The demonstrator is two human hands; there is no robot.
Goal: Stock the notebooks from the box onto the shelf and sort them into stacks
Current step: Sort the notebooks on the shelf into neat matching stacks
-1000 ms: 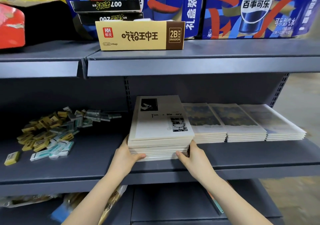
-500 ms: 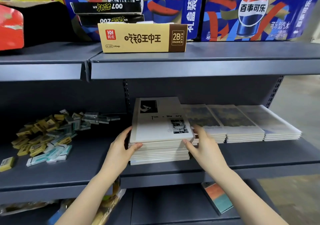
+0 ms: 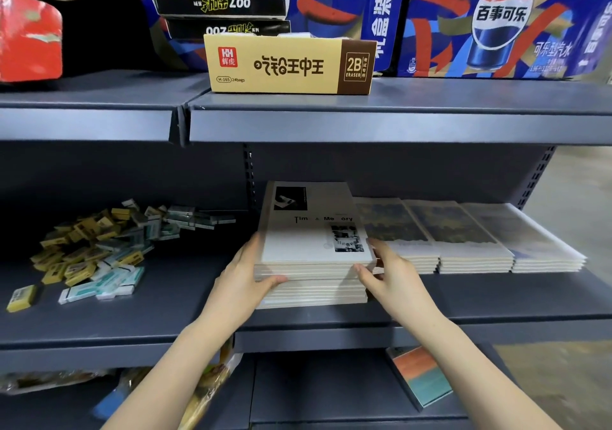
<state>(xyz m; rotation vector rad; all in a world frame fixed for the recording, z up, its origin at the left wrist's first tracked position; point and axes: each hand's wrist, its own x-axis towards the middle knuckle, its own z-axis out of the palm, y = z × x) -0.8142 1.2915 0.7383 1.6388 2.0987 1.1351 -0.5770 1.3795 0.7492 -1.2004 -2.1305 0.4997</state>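
Notebook stacks (image 3: 311, 241): four on shelf (image 3: 165, 300)

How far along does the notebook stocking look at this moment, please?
Done: three patterned notebook stacks lie side by side on the shelf. In hand: the left hand and right hand grip the taller white-cover notebook stack, its upper half offset. Left: squaring it; whether more notebooks wait is not visible.

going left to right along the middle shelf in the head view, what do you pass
lone yellow eraser → eraser pile → left hand → tall notebook stack → three lower notebook stacks
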